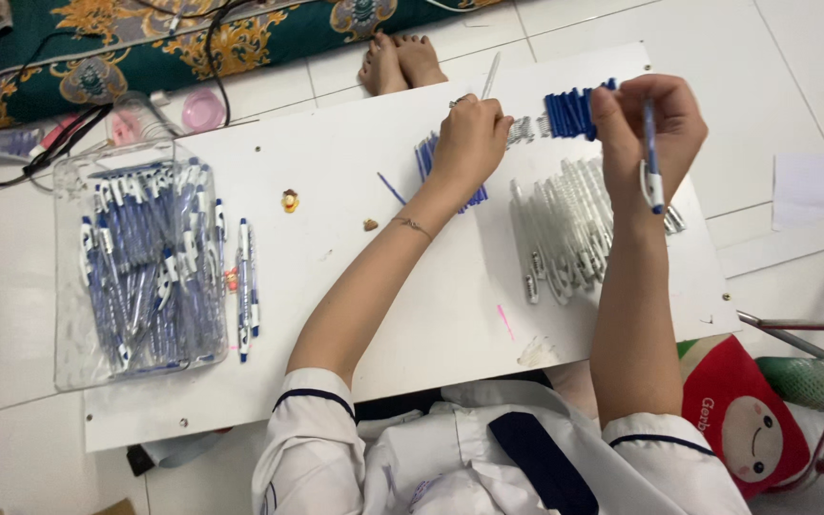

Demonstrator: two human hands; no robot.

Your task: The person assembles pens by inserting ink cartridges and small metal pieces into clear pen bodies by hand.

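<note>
My right hand [648, 119] is raised over the white board [412, 324] and grips a blue and white pen [650, 153] held upright. My left hand [469, 138] is closed around a clear pen barrel [490, 76] that sticks up from the fingers, above a small pile of blue refills [426, 157]. A row of clear pen barrels [565, 229] lies below my right hand. A bunch of blue pen parts [569, 113] lies at the board's far edge, beside small metal springs [521, 132].
A clear plastic tray [69, 372] full of finished blue and white pens [145, 267] stands at the left; two more pens [246, 286] lie beside it. Bare feet [401, 59] rest beyond the board. A patterned mattress [145, 38], cables and a red plush toy [746, 420] surround the board.
</note>
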